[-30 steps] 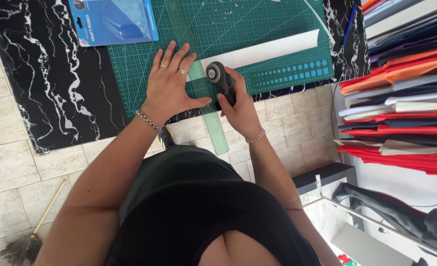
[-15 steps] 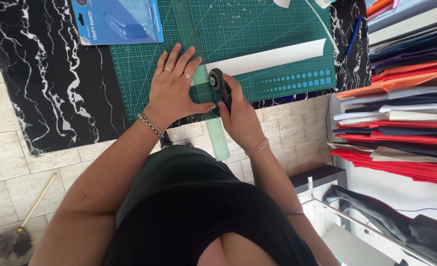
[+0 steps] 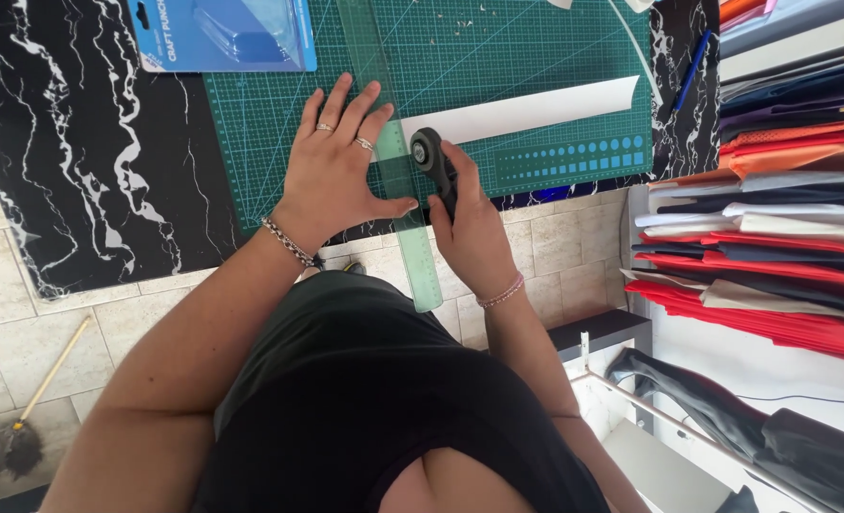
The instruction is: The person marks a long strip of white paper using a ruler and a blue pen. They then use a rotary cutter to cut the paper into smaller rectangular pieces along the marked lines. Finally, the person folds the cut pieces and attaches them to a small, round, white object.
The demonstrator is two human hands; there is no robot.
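Rotary cutter (image 3: 431, 157) in right hand (image 3: 469, 223) fingers, beside ruler (image 3: 398, 180)

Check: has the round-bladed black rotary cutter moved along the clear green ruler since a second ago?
Yes. The black rotary cutter advanced up the clear green ruler, away from the person, onto the white paper strip.

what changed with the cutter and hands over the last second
The right hand pushed the rotary cutter a little further up the edge of the clear ruler, towards the white paper strip. Nothing was taken up or let go. The left hand stays pressed flat on the ruler, on the green cutting mat.
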